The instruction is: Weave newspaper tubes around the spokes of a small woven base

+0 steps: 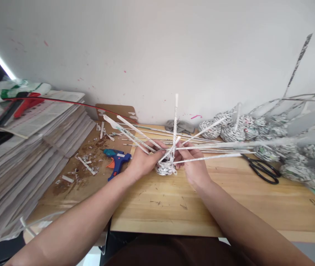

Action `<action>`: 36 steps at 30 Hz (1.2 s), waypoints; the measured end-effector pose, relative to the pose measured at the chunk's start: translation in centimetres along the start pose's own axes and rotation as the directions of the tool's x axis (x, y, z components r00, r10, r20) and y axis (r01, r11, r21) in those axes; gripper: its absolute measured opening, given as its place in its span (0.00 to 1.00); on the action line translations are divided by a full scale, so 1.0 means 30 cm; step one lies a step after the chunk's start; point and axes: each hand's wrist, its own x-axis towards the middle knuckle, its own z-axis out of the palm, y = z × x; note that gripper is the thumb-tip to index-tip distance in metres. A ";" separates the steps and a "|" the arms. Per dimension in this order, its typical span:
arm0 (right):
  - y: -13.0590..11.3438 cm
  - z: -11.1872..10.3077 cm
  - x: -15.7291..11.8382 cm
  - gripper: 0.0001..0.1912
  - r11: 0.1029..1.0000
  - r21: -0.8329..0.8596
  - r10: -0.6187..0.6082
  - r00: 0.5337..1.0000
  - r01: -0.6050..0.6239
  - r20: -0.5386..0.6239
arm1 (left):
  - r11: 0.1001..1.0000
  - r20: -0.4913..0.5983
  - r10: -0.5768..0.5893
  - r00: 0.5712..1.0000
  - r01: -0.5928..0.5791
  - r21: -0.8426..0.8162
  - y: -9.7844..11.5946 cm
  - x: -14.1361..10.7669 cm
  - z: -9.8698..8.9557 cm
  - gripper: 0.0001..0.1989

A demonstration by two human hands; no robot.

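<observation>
Between my hands, just above the wooden table, is a small woven paper basket (164, 169) of rolled newspaper, with several long paper tubes sticking out of it in all directions. My left hand (145, 159) grips its left side, the thumb lying along the rim. On the right, my right hand (192, 162) has its fingers closed around a paper tube (215, 157) close to the basket wall. One tube (176, 111) stands nearly upright from the weave. The fingertips on the basket's far side are partly hidden.
Left of the basket lies a blue glue gun (116, 162) beside paper scraps (86, 165). A tall newspaper stack (49, 147) rises at the left. Loose paper tubes (157, 130) lie behind my hands. Black scissors (264, 170) and several woven paper pieces (233, 131) are at the right.
</observation>
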 end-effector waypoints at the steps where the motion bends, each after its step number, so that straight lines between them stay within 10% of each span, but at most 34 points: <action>1: 0.000 0.001 0.000 0.16 1.000 0.009 0.016 1.000 -0.016 0.012 | 1.000 0.010 0.002 1.000 -0.002 -0.008 -0.001 0.001 0.000 0.08; 8: -0.004 0.012 -0.020 0.26 0.999 0.026 -0.048 0.995 0.046 0.082 | 1.000 -0.044 -0.008 0.999 0.008 -0.011 -0.028 0.009 -0.003 0.06; 20: 0.038 0.020 -0.028 0.12 0.997 -0.048 0.056 0.998 -0.055 0.006 | 0.988 -0.085 -0.001 0.996 0.014 0.157 -0.034 0.009 -0.002 0.06; 25: 0.049 0.027 -0.034 0.14 0.997 -0.018 0.073 0.997 -0.074 -0.008 | 0.991 0.116 -0.125 0.985 0.118 0.063 -0.015 0.013 -0.034 0.11; 30: 0.049 0.020 -0.026 0.13 0.998 -0.036 0.045 0.999 -0.044 0.004 | 0.963 0.447 -0.180 0.876 0.250 -0.100 0.039 0.030 -0.101 0.25; 36: 0.044 0.018 -0.021 0.19 0.993 -0.043 0.108 0.994 -0.107 0.026 | 0.960 0.550 -0.186 0.814 0.270 -0.074 0.066 0.044 -0.154 0.28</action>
